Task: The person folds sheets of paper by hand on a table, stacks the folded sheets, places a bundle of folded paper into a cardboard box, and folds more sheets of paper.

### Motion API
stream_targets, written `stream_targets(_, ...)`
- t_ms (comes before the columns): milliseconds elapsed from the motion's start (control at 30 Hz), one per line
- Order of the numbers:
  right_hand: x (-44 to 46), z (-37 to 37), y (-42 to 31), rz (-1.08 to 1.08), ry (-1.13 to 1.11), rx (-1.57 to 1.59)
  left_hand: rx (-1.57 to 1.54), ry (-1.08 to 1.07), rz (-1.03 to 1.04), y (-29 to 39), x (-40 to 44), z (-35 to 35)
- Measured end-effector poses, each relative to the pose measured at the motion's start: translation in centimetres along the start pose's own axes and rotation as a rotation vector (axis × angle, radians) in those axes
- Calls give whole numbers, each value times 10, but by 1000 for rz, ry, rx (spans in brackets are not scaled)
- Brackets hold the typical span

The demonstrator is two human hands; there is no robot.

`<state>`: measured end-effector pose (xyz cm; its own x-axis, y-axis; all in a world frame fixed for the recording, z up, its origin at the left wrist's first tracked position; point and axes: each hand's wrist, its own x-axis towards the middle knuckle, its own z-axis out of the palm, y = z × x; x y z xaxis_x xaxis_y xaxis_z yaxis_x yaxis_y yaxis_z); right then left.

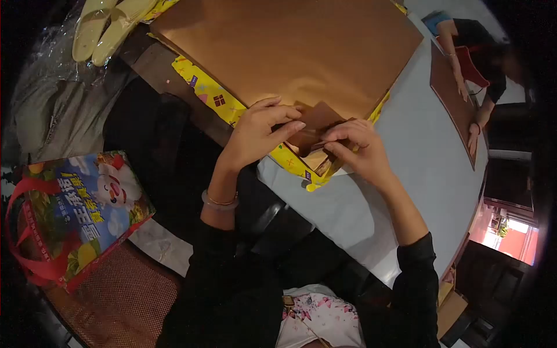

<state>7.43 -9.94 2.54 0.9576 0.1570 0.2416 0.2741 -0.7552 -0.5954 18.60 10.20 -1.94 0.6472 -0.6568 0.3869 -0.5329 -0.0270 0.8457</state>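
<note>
A stack of large brown sheets lies on yellow printed wrapping paper. At the near corner, a brown flap is lifted and bent up between my hands. My left hand is curled at the left side of this corner, thumb and fingers closed on the brown sheet. From the right, my right hand pinches the sheet's edge between thumb and fingers. Under the lifted corner, torn yellow paper and a lighter inner surface show. My fingertips partly hide the edges they grip.
The pale table extends right. Across it, another person's hands rest on a brown sheet. A colourful bag with red handles stands on a mesh chair at left. Yellow slippers in clear plastic lie upper left.
</note>
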Motion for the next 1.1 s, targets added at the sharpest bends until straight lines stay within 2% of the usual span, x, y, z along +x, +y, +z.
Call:
stream_targets(67, 1, 0, 0, 206, -25, 223, 31, 12, 53, 0, 0, 0)
stream_targets(267, -1, 0, -1, 201, 43, 312, 60, 34, 46, -2, -1, 2)
stream_targets(333, 1, 2, -6, 232, 72, 241, 35, 29, 34, -1, 0, 2)
stream_targets(400, 6, 8, -10, -6, 302, -26, 46, 32, 15, 1, -1, 1)
stream_targets(433, 9, 9, -11, -7, 302, -27, 46, 33, 16, 1, -1, 0)
stream_targets(500, 14, 12, -9, 9, 313, -28, 18, -13, -5, 1, -1, -2)
stream_targets(567, 15, 15, -7, 30, 320, -26, 24, 43, 40, 5, 0, -2)
stream_targets(633, 16, 18, -6, 43, 316, -29, -7, -32, -100, 5, -1, -5)
stream_targets(667, 15, 19, -5, 61, 313, -32, 5, 39, -49, 6, -2, -3)
stream_targets(800, 14, 23, -2, 168, 309, 46, 46, 1, -3, -3, -3, 0)
stream_targets(900, 15, 22, -4, 154, 313, 28, 33, 10, -28, -5, -3, 2)
stream_targets(1000, 14, 21, -6, 46, 350, -60, 30, 51, 27, -3, -2, 2)
stream_targets(1100, 12, 23, -8, 170, 389, -39, 44, 39, 18, -2, -2, 1)
